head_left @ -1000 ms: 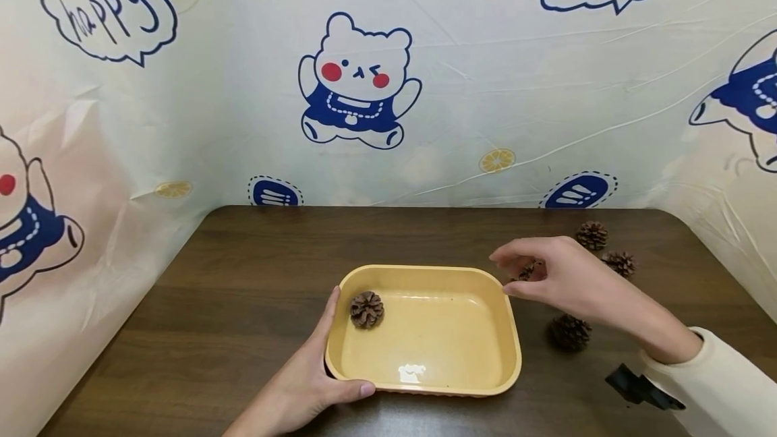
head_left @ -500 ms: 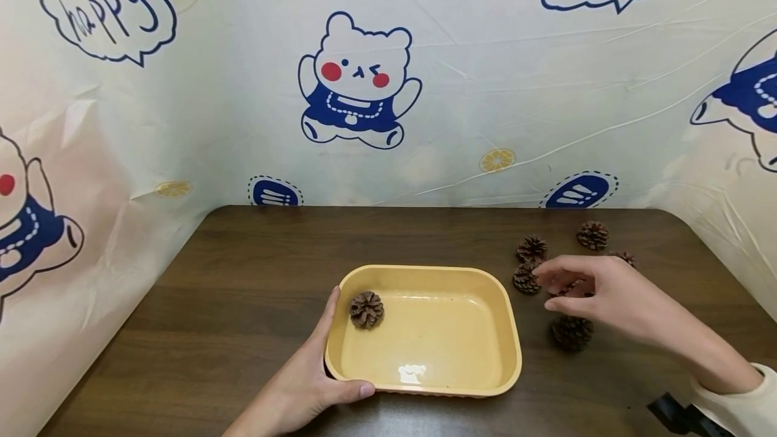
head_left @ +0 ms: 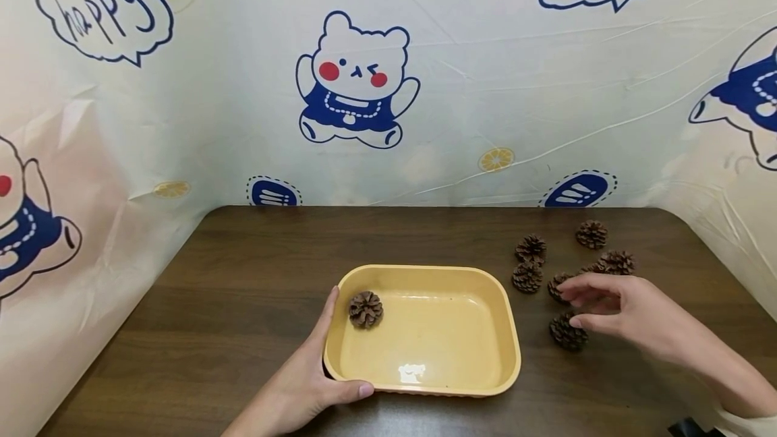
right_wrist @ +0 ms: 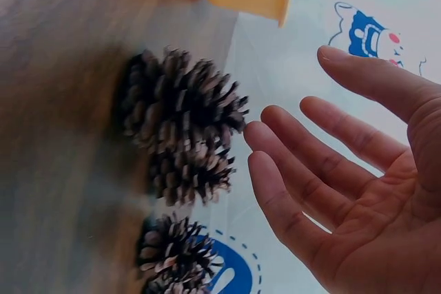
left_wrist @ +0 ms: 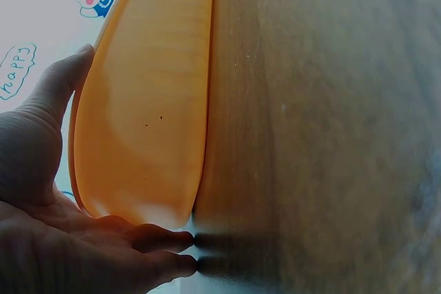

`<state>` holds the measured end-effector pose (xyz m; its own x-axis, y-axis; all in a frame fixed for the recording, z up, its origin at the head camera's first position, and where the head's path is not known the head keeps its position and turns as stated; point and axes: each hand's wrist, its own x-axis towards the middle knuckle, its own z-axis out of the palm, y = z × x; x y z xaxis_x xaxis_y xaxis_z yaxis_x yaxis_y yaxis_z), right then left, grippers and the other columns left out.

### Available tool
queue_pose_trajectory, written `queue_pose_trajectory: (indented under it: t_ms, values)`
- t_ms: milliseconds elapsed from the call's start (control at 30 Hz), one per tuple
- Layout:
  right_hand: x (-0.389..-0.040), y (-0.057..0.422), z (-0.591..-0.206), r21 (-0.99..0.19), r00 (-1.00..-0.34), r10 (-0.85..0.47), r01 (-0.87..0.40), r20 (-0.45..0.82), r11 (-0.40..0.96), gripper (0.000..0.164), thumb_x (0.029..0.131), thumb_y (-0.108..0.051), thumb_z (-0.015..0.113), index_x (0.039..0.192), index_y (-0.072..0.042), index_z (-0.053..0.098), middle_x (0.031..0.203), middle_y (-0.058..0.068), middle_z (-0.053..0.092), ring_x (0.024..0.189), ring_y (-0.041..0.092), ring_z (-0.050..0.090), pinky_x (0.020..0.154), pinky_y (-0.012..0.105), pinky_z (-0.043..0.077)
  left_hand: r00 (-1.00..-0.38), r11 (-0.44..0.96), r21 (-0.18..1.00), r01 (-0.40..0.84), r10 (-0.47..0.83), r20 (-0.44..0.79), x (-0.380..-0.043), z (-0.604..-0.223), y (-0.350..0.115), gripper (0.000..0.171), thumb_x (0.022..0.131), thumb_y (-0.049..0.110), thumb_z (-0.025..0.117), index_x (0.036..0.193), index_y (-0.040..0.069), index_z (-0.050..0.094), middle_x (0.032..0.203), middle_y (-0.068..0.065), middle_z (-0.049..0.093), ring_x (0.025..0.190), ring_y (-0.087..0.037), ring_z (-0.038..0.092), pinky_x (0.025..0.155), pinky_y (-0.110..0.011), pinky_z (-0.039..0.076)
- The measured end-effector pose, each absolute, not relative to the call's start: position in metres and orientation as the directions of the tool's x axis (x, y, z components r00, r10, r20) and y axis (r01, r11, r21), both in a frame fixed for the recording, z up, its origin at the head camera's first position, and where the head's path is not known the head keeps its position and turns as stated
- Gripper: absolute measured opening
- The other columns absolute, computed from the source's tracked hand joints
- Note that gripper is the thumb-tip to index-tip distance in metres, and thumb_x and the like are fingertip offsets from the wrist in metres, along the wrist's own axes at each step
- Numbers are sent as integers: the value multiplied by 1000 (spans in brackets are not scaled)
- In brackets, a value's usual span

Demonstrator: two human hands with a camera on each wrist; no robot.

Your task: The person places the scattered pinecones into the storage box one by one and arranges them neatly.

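My left hand (head_left: 309,373) grips the left front corner of a yellow rectangular plastic tub (head_left: 425,390), its thumb at the front rim. In the left wrist view, the fingers (left_wrist: 162,239) lie along the tub's outer wall (left_wrist: 148,101). One brown pine cone (head_left: 365,309) sits inside the tub at the left. My right hand (head_left: 631,309) hovers over the loose pine cones with nothing in it, fingers loosely bent and thumb apart. Its tips overlap a pine cone (head_left: 568,333) near the front and another (head_left: 558,287) behind it. In the right wrist view, a large pine cone (right_wrist: 182,101) stands just beyond the fingertips.
Several more pine cones lie on the dark wooden table (head_left: 261,248) right of the tub, among them a touching pair, one (head_left: 527,277) in front of the other (head_left: 531,249). Farther back is a single pine cone (head_left: 591,235). A printed curtain (head_left: 461,86) hangs behind the table.
My right hand has moved from beside the tub's right rim rightward and toward me, uncovering the touching pair of pine cones. The left hand and the tub have stayed put.
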<state>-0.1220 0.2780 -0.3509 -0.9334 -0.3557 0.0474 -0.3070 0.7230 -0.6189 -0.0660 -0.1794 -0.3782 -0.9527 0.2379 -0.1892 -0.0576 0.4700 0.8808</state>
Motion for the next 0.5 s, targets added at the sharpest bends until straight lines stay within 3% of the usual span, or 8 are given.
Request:
queue_pose_trajectory:
  t_ms: [300, 500]
  values:
    - [-121, 285, -359, -635, -930, -367, -290, 11, 716, 41, 89, -16, 83, 127, -6, 71, 122, 11, 75, 95, -6, 66, 76, 21, 58, -951, 468, 882, -50, 248, -186, -65, -378, -181, 140, 73, 39, 96, 169, 35, -6, 176, -5, 18, 152, -24, 34, 114, -11, 26]
    - [-123, 293, -366, -680, -916, -400, -283, -17, 677, 44, 90, -13, 82, 130, -2, 68, 127, 20, 72, 97, -6, 68, 77, 21, 59, -954, 479, 877, -49, 238, -183, -65, -378, -180, 140, 72, 39, 96, 169, 37, -4, 175, -5, 22, 149, -23, 38, 114, -13, 27]
